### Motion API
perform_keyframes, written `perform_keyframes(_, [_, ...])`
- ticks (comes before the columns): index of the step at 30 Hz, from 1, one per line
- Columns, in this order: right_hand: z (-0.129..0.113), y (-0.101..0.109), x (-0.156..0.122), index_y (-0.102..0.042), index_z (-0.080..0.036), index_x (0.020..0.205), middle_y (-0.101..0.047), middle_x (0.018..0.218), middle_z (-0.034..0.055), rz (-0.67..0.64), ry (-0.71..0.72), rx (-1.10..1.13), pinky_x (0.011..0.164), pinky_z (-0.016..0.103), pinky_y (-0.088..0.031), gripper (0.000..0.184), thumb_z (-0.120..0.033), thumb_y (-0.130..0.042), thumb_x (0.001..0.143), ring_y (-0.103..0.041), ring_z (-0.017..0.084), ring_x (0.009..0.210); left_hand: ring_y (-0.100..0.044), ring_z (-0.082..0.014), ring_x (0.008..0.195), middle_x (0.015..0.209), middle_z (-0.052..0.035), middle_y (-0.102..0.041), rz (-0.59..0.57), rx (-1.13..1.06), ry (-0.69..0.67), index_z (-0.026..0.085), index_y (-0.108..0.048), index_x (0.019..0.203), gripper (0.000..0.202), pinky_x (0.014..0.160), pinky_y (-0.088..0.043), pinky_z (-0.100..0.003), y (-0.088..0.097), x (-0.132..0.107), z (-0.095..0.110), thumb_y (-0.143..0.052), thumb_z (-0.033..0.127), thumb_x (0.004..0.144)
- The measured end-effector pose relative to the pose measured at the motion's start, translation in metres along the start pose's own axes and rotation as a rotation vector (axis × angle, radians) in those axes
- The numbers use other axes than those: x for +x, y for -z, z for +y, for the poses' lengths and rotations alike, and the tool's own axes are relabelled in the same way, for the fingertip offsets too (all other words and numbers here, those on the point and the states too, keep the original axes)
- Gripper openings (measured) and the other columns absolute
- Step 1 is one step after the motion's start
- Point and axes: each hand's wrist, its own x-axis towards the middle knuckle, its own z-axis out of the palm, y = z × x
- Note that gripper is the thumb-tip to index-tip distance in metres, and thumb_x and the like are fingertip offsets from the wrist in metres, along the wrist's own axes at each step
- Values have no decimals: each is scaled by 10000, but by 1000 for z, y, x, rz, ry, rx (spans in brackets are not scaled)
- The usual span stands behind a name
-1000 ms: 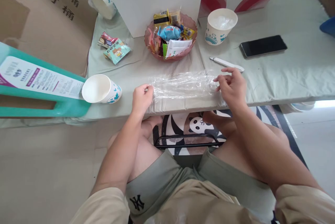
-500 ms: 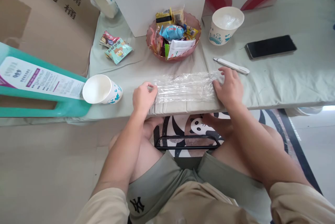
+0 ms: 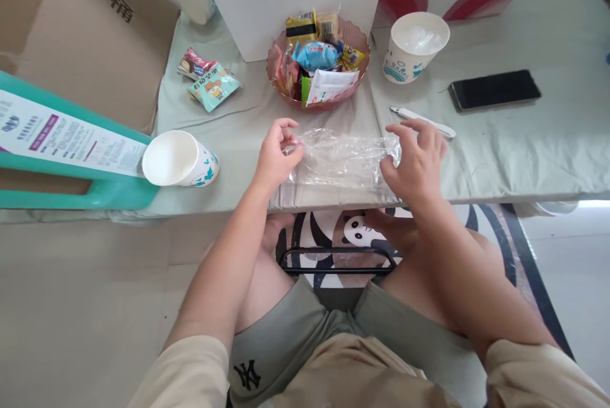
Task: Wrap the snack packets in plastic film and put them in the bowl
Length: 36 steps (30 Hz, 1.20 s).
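A clear, crinkled plastic bag or wrap (image 3: 340, 160) lies flat near the table's front edge, between my two hands. At its left end my left hand (image 3: 279, 154) pinches the film between thumb and curled fingers. My right hand (image 3: 417, 160) is over the right end, thumb and forefinger apart with film showing in the gap. Whether these fingertips press on the film I cannot tell. Just beyond the right hand is a white utility knife (image 3: 424, 121), partly covered by the fingers.
A pink bowl (image 3: 286, 95) of wrapped snacks stands behind the plastic. Paper cups stand left (image 3: 174, 157) and right (image 3: 414, 46), the right one with clear plastic inside. A phone (image 3: 495, 90), two snack packets (image 3: 212, 84), a green handled container (image 3: 109, 189) and boxes surround them.
My left hand has moved right and slightly away from me, bunching up the plastic's left end. My right hand's fingers have lifted and arched over the right end. The view has shifted slightly.
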Motion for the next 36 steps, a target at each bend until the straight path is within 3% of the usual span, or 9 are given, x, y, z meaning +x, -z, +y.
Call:
perform_keyframes(7, [-24,-1,37,-452,-230,1497,-553,1492,131,-455,308,329,1219,626,-273,858,-325,-727,690,-453,379,1432,-664,-110,682,904,25,-594,-360,-290,125,262,-559,1044,487,573,-563,-225,2,-17,24,-752,98,628])
perform_keyframes(9, [-32,-4,41,-557,-225,1408,-680,1340,104,-633,323,372,1203,617,-304,730,-333,-724,706,-579,352,1311,-685,-104,675,960,16,-631,-401,-295,146,267,-562,1076,530,592,-571,-219,6,-17,26,-770,94,621])
perform_keyframes(14, [-41,1,42,-735,-217,1026,-775,831,28,-807,153,518,800,351,-545,266,-238,-556,831,-711,201,760,-727,-130,695,1022,-4,-682,-314,-291,199,282,-581,1143,632,567,-557,-195,22,-8,23,-795,51,596])
perform_keyframes(20, [-20,10,35,-714,-189,1114,-638,594,-23,-843,-156,710,501,265,-389,312,-328,-546,891,-499,121,490,-758,-208,864,1090,-72,-699,-298,-309,283,222,-625,1156,622,627,-602,-240,23,10,12,-775,0,594])
perform_keyframes(24, [-5,6,29,-727,-184,942,-543,559,-42,-994,-128,818,478,255,-315,302,-451,-714,803,-423,96,495,-720,-310,1116,1211,-104,-687,-384,-447,313,212,-620,1201,624,857,-626,-380,14,20,15,-817,121,616])
perform_keyframes(27, [-4,-2,24,-669,-184,765,-516,590,-38,-786,-158,981,506,254,-314,262,-436,-738,791,-411,83,530,-558,-377,1377,1381,-99,-633,-374,-658,262,233,-593,1265,638,1059,-538,-480,4,19,20,-808,373,681])
perform_keyframes(31, [-12,-16,20,-627,-206,807,-482,596,-54,-349,-347,1154,518,246,-318,222,-414,-692,847,-388,78,527,-384,-349,1523,1483,-64,-589,-258,-902,296,239,-630,1218,602,1108,-498,-467,-21,3,21,-623,668,797])
perform_keyframes(34, [-19,-22,19,-619,-217,837,-561,689,-35,-254,-402,1185,572,243,-395,195,-403,-676,850,-474,85,586,-512,-359,1427,1373,-123,-670,-371,-934,424,199,-671,1175,672,1087,-513,-474,-46,-12,16,-681,718,748])
perform_keyframes(36, [-21,-22,19,-635,-221,905,-604,747,-24,-288,-404,1170,588,250,-434,221,-431,-668,845,-516,92,609,-639,-341,1278,1256,-136,-729,-485,-834,460,176,-694,1138,610,1063,-525,-456,-56,-16,12,-823,571,691])
